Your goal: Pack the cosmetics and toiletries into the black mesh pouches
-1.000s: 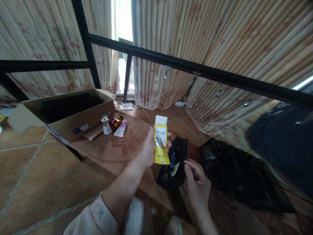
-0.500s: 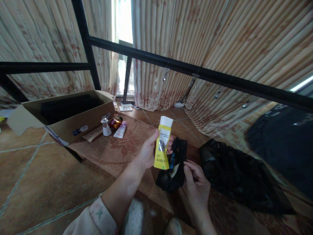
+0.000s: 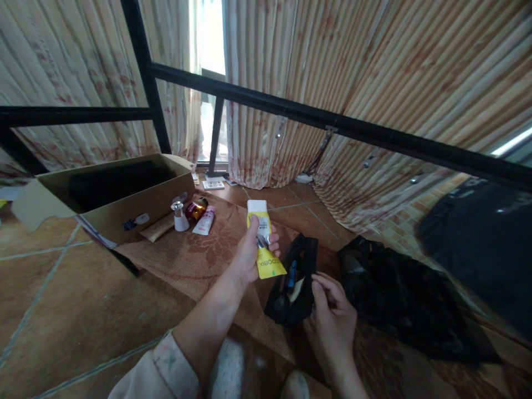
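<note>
My left hand [image 3: 248, 252] is wrapped round a yellow squeeze tube [image 3: 270, 265] with a white cap pointing away from me and dark lettering near its flat end. Just right of the tube, a small black pouch [image 3: 305, 305] lies with its mouth open. Inside it show a blue item [image 3: 292, 273] and a pale item [image 3: 296, 290], neither clear enough to name. My right hand [image 3: 334, 316] pinches the pouch's right rim between thumb and fingers.
On the brown cloth [image 3: 208, 252] stand a white bottle with a silver top [image 3: 180, 217], an amber jar [image 3: 195, 209], a pink-white tube [image 3: 204, 221] and a tan tube [image 3: 158, 228]. A cardboard box [image 3: 137, 205] sits left, a black bag [image 3: 399, 299] right. A dark metal rail [image 3: 274, 102] crosses behind.
My left hand has shifted the yellow tube leftward, off the pouch's mouth, and tilted it. More of the pouch's inside shows. My right hand has stayed at the rim.
</note>
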`<action>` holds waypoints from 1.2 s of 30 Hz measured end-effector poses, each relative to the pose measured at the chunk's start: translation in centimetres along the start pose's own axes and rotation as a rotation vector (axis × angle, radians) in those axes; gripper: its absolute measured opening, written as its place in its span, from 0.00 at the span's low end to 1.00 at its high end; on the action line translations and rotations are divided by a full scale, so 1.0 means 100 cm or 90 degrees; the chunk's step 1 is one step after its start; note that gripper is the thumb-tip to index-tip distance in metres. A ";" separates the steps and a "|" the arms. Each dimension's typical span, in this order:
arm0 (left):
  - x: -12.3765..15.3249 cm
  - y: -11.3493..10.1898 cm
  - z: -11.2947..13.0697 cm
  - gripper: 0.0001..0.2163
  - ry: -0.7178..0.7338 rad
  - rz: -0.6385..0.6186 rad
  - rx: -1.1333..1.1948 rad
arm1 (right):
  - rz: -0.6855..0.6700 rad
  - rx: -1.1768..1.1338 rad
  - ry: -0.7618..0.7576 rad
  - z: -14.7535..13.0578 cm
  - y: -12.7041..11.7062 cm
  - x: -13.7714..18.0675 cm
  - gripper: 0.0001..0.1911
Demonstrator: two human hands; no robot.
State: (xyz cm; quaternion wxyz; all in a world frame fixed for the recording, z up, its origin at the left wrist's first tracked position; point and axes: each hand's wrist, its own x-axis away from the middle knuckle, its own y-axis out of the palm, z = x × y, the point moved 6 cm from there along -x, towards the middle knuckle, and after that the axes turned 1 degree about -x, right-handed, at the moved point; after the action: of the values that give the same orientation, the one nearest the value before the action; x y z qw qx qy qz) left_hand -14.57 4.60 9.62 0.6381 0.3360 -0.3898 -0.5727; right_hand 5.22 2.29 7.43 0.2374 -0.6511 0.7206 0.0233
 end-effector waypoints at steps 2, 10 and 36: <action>0.001 0.002 0.000 0.29 -0.033 -0.020 -0.001 | -0.001 0.003 -0.003 -0.001 0.000 0.000 0.13; 0.002 -0.005 0.003 0.16 0.011 0.044 -0.067 | 0.001 -0.002 -0.007 0.000 0.000 0.001 0.13; 0.006 0.000 0.009 0.17 0.135 0.069 -0.195 | 0.008 -0.009 0.006 0.001 0.000 0.000 0.14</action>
State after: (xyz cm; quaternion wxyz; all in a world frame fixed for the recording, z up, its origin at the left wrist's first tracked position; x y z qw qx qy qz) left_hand -15.37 4.02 10.11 0.7489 0.2720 -0.2464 -0.5517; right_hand 5.23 2.33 7.29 0.2292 -0.6484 0.7255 0.0267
